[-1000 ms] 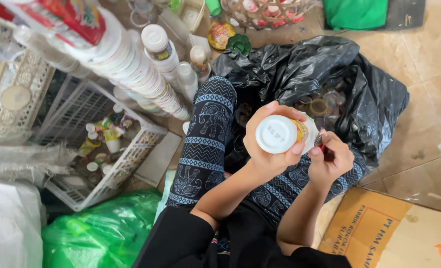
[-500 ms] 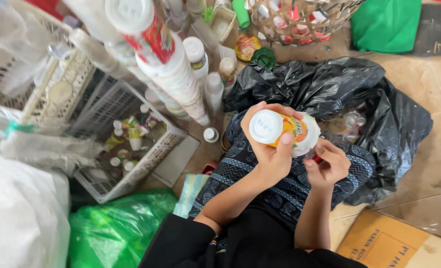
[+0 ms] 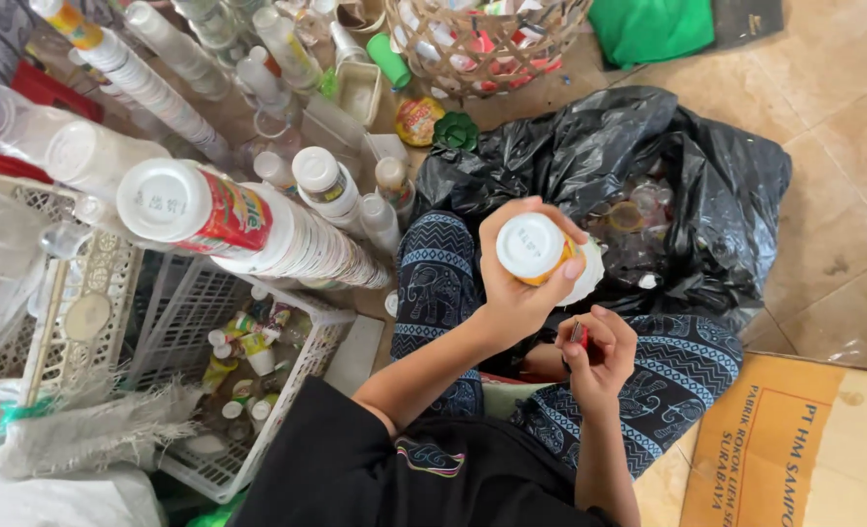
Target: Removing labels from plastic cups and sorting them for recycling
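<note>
Left hand (image 3: 512, 293) fingers (image 3: 562, 278) clamped round a plastic cup (image 3: 541, 252), white base facing camera, thumb over top edge. Right hand (image 3: 599, 351) just below it, fingers curled tight on a small red tool (image 3: 580, 337), maybe a cutter. Black bag (image 3: 707, 195) beyond the fingers.

Cup (image 3: 534, 249) in left hand (image 3: 512, 293) at frame centre, right hand (image 3: 599, 351) just below-right. Bin bag (image 3: 668, 166) behind them, upper right. Stacked cups (image 3: 248, 229) left of centre, over lattice basket (image 3: 297, 361). Wicker basket (image 3: 482, 44) top centre. Cardboard (image 3: 795, 449) lower right.
</note>
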